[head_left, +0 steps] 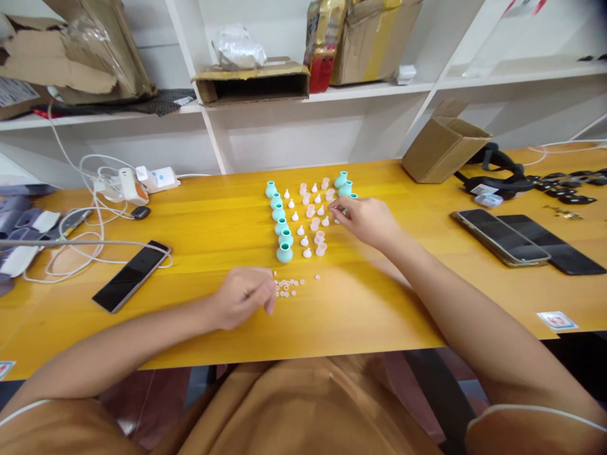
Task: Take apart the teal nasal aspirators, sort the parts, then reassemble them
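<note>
My right hand (367, 221) reaches over the right end of the rows, its thumb and fingertips pinched together; anything between them is too small or hidden to name. Below it stand pale pink cups (315, 224) and small white funnel-shaped pieces (304, 241) in columns. A column of teal little vases (281, 226) lines the left side. More teal vases (346, 188) stand at the right, partly behind my right hand. My left hand (241, 297) is curled low at the table, beside a scatter of tiny pinkish rings (286, 287); what its fingers hold is hidden.
The wooden table (208, 221) carries a phone (131, 277) and tangled white cables (95, 208) at the left. At the right lie two more phones (502, 237), a black headset (496, 174) and an open cardboard box (443, 148). White shelves (370, 95) stand behind.
</note>
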### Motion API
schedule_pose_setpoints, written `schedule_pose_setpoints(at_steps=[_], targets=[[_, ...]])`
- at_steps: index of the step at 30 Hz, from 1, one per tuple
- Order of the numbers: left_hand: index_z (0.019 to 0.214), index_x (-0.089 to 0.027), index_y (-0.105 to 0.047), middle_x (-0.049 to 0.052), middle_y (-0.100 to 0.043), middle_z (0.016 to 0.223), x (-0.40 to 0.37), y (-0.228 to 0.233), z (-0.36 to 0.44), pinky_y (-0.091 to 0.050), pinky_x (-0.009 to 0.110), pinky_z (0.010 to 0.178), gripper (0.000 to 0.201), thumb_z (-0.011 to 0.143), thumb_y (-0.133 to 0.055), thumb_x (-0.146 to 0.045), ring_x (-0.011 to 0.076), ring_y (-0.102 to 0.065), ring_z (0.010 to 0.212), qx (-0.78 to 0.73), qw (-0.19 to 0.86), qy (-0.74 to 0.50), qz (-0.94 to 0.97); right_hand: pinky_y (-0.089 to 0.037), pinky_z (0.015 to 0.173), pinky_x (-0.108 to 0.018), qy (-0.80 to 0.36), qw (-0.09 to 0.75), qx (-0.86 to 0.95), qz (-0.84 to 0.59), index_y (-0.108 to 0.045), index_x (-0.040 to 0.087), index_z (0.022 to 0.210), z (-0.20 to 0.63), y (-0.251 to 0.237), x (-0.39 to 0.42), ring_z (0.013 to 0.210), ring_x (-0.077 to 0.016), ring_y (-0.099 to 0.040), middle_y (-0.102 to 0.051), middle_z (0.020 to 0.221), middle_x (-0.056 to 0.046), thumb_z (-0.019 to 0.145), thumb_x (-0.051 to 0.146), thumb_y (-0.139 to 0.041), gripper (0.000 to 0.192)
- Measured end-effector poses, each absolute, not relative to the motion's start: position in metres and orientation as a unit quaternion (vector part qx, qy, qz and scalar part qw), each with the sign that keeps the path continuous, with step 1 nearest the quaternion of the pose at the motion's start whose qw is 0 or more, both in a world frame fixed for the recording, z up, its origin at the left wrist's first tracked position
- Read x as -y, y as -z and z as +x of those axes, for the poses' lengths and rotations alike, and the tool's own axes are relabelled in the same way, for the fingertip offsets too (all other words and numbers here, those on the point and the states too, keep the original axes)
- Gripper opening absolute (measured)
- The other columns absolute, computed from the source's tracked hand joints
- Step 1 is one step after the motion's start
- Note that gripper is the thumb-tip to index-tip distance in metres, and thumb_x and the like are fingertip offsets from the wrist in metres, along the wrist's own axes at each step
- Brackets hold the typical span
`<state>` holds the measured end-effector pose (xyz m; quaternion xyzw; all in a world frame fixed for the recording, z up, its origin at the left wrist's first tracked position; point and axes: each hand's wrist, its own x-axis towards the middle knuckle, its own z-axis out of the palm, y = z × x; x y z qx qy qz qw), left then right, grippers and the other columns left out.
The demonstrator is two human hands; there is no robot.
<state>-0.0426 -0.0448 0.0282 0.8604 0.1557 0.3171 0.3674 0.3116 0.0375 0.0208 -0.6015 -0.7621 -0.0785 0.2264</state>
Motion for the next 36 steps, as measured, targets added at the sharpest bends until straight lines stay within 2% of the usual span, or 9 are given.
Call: schedule_pose_setpoints(at_steps=[6,11,13,16,19,22,26,30,36], targets=[[0.074,-0.018,-0.067,0.002,-0.072,0.073,-0.023,-0.034,-0.076,-0.049,0.027,0.074,0.052,0.114,-0.042,-0.039,0.0143,-0.066,0.069,-0.302,0.254,-0.298,0.869,-0.033,0.063,-0.031,0.084,0.226,0.753,-0.612,-0.078,0.021,0.091,0.312,-0.020,-0.039,0.069,-0.0226,-0.070,-0.083,0.083,-0.006,0.103,0.042,-0.066,0.026],[0.080,-0.020,-0.064,-0.001,-0.071,0.074,-0.050,-0.007,-0.084,-0.050,0.026,0.074,0.025,0.097,-0.045,-0.020,0.0140,-0.066,0.069,-0.353,0.256,-0.239,0.868,-0.028,0.061,-0.032,0.104,0.203,0.765,-0.602,-0.076,0.021,0.083,0.309,-0.022,-0.036,0.068,-0.0227,-0.067,-0.080,0.080,-0.008,0.109,0.048,-0.054,0.043],[0.084,-0.020,-0.062,-0.002,-0.071,0.077,-0.051,-0.001,-0.081,-0.050,0.026,0.072,0.019,0.090,-0.045,-0.014,0.0137,-0.065,0.069,-0.365,0.256,-0.230,0.865,-0.028,0.061,-0.033,0.099,0.203,0.763,-0.606,-0.076,0.021,0.087,0.310,-0.023,-0.035,0.070,-0.0230,-0.067,-0.082,0.085,-0.009,0.110,0.042,-0.048,0.042],[0.088,-0.020,-0.062,-0.002,-0.069,0.078,-0.049,0.004,-0.076,-0.047,0.026,0.071,0.016,0.088,-0.047,-0.014,0.0143,-0.062,0.069,-0.369,0.244,-0.225,0.868,-0.035,0.064,-0.033,0.068,0.221,0.763,-0.604,-0.077,0.021,0.107,0.312,-0.023,-0.036,0.081,-0.0238,-0.073,-0.085,0.105,-0.007,0.103,0.025,-0.051,0.027],[0.094,-0.020,-0.064,-0.001,-0.067,0.081,-0.047,0.006,-0.072,-0.045,0.027,0.072,0.012,0.089,-0.053,-0.018,0.0153,-0.060,0.072,-0.363,0.233,-0.211,0.877,-0.040,0.068,-0.033,0.047,0.221,0.775,-0.591,-0.077,0.022,0.112,0.314,-0.021,-0.038,0.090,-0.0241,-0.074,-0.084,0.119,-0.006,0.097,0.015,-0.052,0.030],[0.095,-0.020,-0.064,0.000,-0.066,0.085,-0.048,0.003,-0.070,-0.045,0.028,0.075,0.012,0.089,-0.053,-0.018,0.0160,-0.059,0.076,-0.350,0.228,-0.195,0.887,-0.039,0.066,-0.033,0.054,0.211,0.780,-0.586,-0.078,0.022,0.113,0.313,-0.016,-0.040,0.090,-0.0236,-0.074,-0.082,0.124,-0.006,0.099,0.017,-0.054,0.028],[0.083,-0.020,-0.060,0.000,-0.063,0.082,-0.052,-0.018,-0.076,-0.043,0.027,0.071,0.008,0.085,-0.052,-0.017,0.0149,-0.055,0.072,-0.337,0.262,-0.107,0.898,-0.038,0.064,-0.032,0.077,0.196,0.784,-0.584,-0.079,0.024,0.118,0.311,-0.010,-0.041,0.086,-0.0222,-0.072,-0.081,0.125,-0.006,0.102,0.025,-0.059,0.025],[0.091,-0.020,-0.068,-0.001,-0.066,0.085,-0.050,-0.046,-0.087,-0.046,0.025,0.071,0.013,0.081,-0.061,-0.017,0.0145,-0.058,0.075,-0.312,0.316,0.035,0.895,-0.036,0.062,-0.032,0.091,0.180,0.786,-0.585,-0.079,0.024,0.118,0.309,-0.006,-0.042,0.088,-0.0225,-0.072,-0.081,0.125,-0.006,0.104,0.029,-0.060,0.023],[0.102,-0.020,-0.074,0.003,-0.070,0.100,-0.041,-0.054,-0.093,-0.053,0.027,0.083,0.017,0.086,-0.072,-0.026,0.0172,-0.064,0.090,-0.249,0.329,0.070,0.908,-0.038,0.063,-0.033,0.090,0.151,0.789,-0.589,-0.079,0.023,0.123,0.305,-0.008,-0.040,0.093,-0.0253,-0.073,-0.080,0.128,-0.010,0.106,0.030,-0.059,0.028]])
